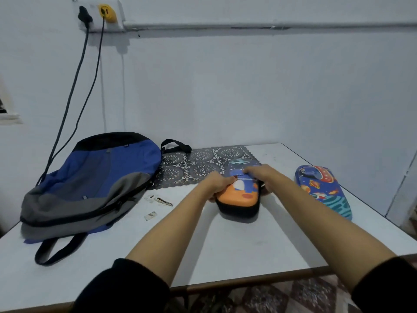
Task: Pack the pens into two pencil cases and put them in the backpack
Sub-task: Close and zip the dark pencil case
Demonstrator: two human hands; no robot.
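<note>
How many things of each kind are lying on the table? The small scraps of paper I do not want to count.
Pencil cases: 2, the orange pencil case gripped by the left hand and right hand, and the blue pencil case beside it.
Backpacks: 1, the backpack.
Mats: 1, the lace mat.
Total: 4.

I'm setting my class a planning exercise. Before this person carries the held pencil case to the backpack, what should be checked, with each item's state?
1. The left hand and right hand grip the orange pencil case: ok.
2. It is fully closed: cannot tell.
3. Opening of the backpack unzipped: cannot tell.
4. The second pencil case lies apart on the table: ok.
</note>
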